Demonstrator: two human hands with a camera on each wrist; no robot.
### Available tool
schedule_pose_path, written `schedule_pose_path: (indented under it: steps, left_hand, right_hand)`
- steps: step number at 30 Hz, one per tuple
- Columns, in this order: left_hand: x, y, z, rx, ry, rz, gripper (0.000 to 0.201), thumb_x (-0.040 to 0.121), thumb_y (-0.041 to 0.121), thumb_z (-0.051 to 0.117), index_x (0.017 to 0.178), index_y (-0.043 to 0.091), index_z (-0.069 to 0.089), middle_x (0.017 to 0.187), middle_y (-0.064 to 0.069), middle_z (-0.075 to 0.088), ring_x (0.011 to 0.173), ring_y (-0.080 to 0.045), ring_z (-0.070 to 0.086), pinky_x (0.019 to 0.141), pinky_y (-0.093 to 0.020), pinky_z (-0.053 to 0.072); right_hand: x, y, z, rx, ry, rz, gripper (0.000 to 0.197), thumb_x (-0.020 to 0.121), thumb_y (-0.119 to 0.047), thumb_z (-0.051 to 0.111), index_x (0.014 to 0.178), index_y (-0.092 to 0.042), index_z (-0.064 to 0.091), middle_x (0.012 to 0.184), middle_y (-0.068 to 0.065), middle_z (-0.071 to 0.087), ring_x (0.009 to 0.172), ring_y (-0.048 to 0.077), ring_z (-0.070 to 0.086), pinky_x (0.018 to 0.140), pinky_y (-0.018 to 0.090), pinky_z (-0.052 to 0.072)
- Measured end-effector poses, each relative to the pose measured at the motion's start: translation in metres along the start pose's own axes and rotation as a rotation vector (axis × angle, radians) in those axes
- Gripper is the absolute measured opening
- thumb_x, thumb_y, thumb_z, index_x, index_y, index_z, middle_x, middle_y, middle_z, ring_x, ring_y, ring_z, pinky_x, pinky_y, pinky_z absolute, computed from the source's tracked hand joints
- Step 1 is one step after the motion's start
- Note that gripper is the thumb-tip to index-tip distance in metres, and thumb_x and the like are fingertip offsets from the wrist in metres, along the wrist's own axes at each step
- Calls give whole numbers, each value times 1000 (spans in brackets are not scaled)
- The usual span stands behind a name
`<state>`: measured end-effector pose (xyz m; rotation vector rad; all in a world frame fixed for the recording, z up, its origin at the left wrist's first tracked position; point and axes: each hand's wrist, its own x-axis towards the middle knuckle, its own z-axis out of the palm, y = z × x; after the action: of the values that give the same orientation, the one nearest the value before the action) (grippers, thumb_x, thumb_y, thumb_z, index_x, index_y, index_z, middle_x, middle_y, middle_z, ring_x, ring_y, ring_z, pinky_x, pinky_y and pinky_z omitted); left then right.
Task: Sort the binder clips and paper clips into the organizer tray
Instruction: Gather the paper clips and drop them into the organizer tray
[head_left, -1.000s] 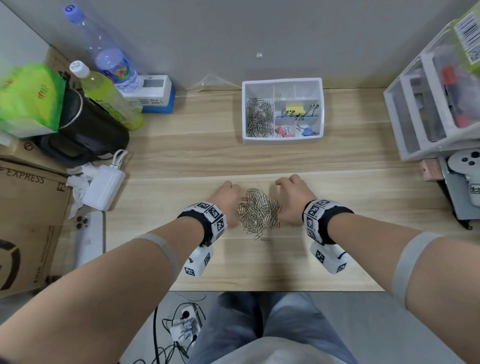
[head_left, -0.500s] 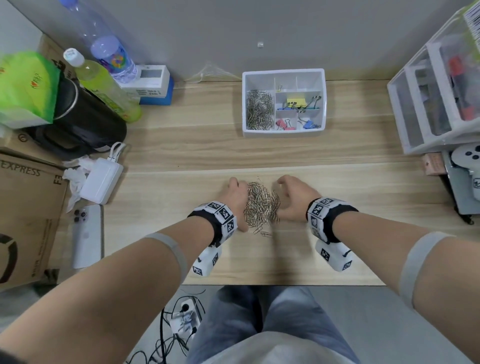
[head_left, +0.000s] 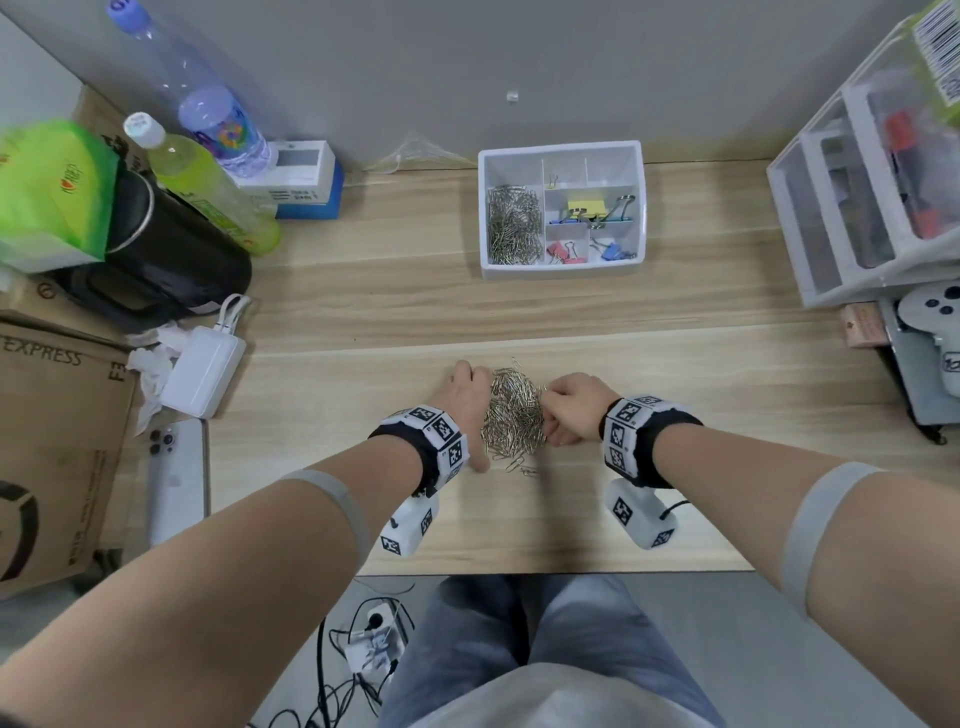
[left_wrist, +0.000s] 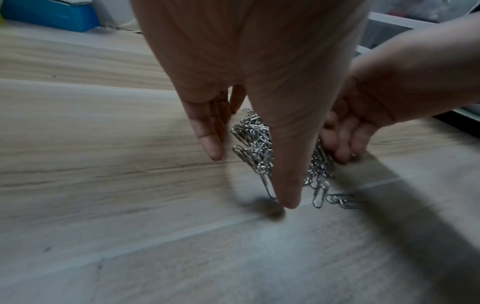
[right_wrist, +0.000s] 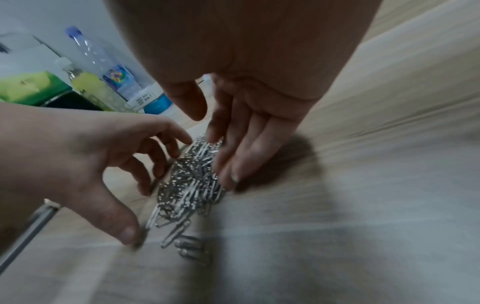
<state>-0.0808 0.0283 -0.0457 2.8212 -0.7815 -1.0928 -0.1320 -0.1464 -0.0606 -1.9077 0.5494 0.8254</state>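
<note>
Tabletop (head_left: 363, 322), organizer tray (head_left: 640, 208) at its far edge. Near me, my left hand (head_left: 467, 400) and right hand (head_left: 574, 410) flank the paper-clip heap (head_left: 514, 415), fingers loosely curved against it, nothing yet lifted. Risk: a loose squeeze sheds tangled clips in transit; stray clips (head_left: 522, 469) lie outside my grip.

Paper clips (right_wrist: 192, 185) between both hands
</note>
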Motion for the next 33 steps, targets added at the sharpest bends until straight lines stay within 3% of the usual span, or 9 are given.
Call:
schedule_pose_path:
  steps: [2, 3, 7, 10, 14, 16, 21, 27, 33]
  left_hand:
    - [-2, 3, 1, -3, 8, -8, 110, 38, 35, 94, 128, 10, 37, 121, -8, 35, 106, -25, 49, 85, -40, 54]
    - [-2, 3, 1, 0, 15, -8, 111, 37, 35, 94, 128, 10, 37, 121, -8, 34, 106, -25, 49, 85, -40, 54]
    - [-6, 2, 4, 27, 30, 16, 117, 36, 36, 95, 132, 7, 34, 122, -9, 33, 107, -26, 50, 87, -38, 54]
    - [-9, 8, 11, 75, 50, 31, 116, 43, 40, 94, 134, 3, 31, 125, -11, 33, 111, -25, 47, 91, -33, 51]
    - [-5, 14, 15, 54, 56, 24, 110, 45, 43, 92, 129, 3, 33, 122, -9, 31, 106, -24, 48, 87, -33, 53]
    - [-1, 15, 15, -2, 43, 28, 110, 44, 43, 92, 129, 2, 35, 119, -9, 31, 101, -24, 51, 87, -36, 55]
    - [6, 15, 17, -138, 46, 33, 96, 55, 34, 89, 130, 2, 38, 119, -10, 35, 93, -27, 57, 86, -39, 54]
    - [10, 18, 20, -241, 62, 34, 61, 73, 7, 71, 127, 5, 43, 120, -12, 41, 96, -31, 58, 86, -45, 52]
    - [15, 19, 24, -252, 63, 4, 51, 82, -1, 56, 131, 5, 44, 123, -12, 44, 104, -30, 57, 91, -43, 50]
  right_hand:
    - [3, -2, -1, -65, 102, -100, 7, 82, -22, 60, 78, -16, 59, 72, 3, 70, 63, 21, 68, 61, 28, 54]
    - [4, -1, -3, -115, 151, -145, 14, 75, -24, 68, 84, -19, 59, 78, -1, 67, 69, 19, 65, 64, 27, 52]
    - [2, 9, -8, -499, 120, -251, 99, 44, -49, 79, 131, -29, 35, 120, -4, 37, 107, 13, 43, 89, 33, 49]
    - [-6, 15, 2, -663, 132, -322, 125, 34, -47, 81, 141, -34, 18, 128, -2, 27, 118, 21, 36, 91, 39, 52]
    - [0, 3, 15, -739, 78, -314, 141, 39, -41, 91, 150, -27, 3, 140, 4, 21, 128, 28, 30, 98, 45, 48]
    - [3, -3, 23, -750, 64, -296, 137, 44, -31, 93, 152, -22, 9, 142, 6, 22, 128, 28, 30, 101, 42, 46]
    - [5, -6, 28, -634, 97, -333, 94, 59, -25, 87, 140, -19, 39, 132, 6, 34, 116, 27, 38, 99, 37, 44]
    - [5, -6, 31, -551, 131, -322, 67, 70, -14, 74, 131, -17, 49, 126, 7, 41, 111, 30, 43, 96, 37, 42]
    - [6, -12, 35, -488, 170, -301, 46, 77, -6, 65, 122, -12, 56, 117, 9, 51, 108, 30, 50, 89, 34, 42]
